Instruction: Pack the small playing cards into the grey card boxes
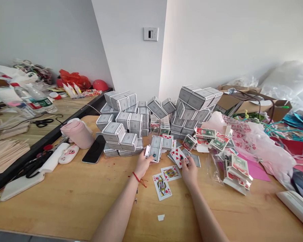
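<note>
My left hand (143, 164) is closed around a stack of grey-backed playing cards (155, 151), held just above the wooden table (78, 198). A red string circles that wrist. My right hand (189, 169) pinches a face-up card with red hearts (178, 155) at the edge of a loose spread of cards. Two face-up court cards (165, 179) lie flat on the table between my hands. A heap of grey patterned card boxes (131, 126) rises just behind both hands.
Red and green card boxes (218, 141) and flattened cartons (238, 171) lie right of my right hand beside pink plastic bags (265, 144). A black phone (94, 149), a pink roll (77, 132) and scissors (32, 166) sit left. A paper scrap (161, 217) lies near the front.
</note>
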Demonstrator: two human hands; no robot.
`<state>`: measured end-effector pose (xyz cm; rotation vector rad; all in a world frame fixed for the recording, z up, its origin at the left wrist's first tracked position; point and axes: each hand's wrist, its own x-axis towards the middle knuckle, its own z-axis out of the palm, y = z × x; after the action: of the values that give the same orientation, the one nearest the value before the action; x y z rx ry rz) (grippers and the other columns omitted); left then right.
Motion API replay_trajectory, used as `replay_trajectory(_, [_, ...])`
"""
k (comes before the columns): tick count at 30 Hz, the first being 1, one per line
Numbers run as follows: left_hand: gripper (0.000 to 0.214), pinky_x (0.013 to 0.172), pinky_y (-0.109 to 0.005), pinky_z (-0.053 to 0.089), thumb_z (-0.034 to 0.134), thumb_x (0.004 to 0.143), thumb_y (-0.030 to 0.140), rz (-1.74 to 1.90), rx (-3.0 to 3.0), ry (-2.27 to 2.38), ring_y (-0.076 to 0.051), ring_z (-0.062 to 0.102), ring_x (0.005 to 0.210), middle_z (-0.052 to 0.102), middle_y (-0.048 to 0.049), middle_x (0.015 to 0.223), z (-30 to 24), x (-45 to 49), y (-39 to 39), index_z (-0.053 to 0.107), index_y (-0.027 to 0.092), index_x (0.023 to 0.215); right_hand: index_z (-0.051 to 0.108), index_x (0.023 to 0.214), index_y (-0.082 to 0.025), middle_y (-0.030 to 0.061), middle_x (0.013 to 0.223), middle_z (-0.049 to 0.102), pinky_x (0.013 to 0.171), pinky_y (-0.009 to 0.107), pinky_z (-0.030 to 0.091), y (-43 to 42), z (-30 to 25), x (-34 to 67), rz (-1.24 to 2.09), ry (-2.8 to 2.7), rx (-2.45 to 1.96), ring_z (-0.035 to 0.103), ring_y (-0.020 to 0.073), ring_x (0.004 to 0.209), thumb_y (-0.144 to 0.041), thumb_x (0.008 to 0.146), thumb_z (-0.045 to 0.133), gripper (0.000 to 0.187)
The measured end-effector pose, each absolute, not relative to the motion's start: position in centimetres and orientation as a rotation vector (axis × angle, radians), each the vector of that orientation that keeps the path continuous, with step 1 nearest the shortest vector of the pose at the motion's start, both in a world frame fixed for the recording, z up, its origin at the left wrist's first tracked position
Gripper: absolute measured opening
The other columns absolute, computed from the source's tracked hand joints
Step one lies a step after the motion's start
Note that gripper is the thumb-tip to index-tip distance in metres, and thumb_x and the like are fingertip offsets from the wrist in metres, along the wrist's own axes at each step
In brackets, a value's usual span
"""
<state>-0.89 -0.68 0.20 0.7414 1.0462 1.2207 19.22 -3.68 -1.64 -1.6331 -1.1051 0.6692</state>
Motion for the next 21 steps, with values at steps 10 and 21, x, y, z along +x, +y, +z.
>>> replay_trajectory(10, [0.049, 0.062, -0.031, 0.054, 0.069, 0.059, 0.017, 1.237, 0.762, 1.059, -0.019, 0.063, 0.079, 0.063, -0.0084, 0.101, 0.3, -0.9, -0.9, 0.053, 0.017, 0.105, 0.056, 0.087, -0.015, 0.0011, 0.057, 0.055, 0.045, 0.024, 0.035, -3.8, -1.1, 18.8, 0.660, -1.225, -1.658, 0.046, 0.0145, 0.048, -0.049, 0.072, 0.045, 0.038])
replay_trajectory(21, [0.048, 0.058, -0.028, 0.053, 0.065, 0.064, 0.018, 1.234, 0.738, 1.076, -0.018, 0.062, 0.077, 0.061, -0.0085, 0.105, 0.2, -0.8, -0.7, 0.051, 0.019, 0.110, 0.053, 0.078, -0.017, -0.0021, 0.053, 0.048, 0.043, 0.022, 0.033, -4.6, -0.2, 17.8, 0.874, -1.373, -1.465, 0.042, 0.0117, 0.046, -0.038, 0.074, 0.046, 0.022])
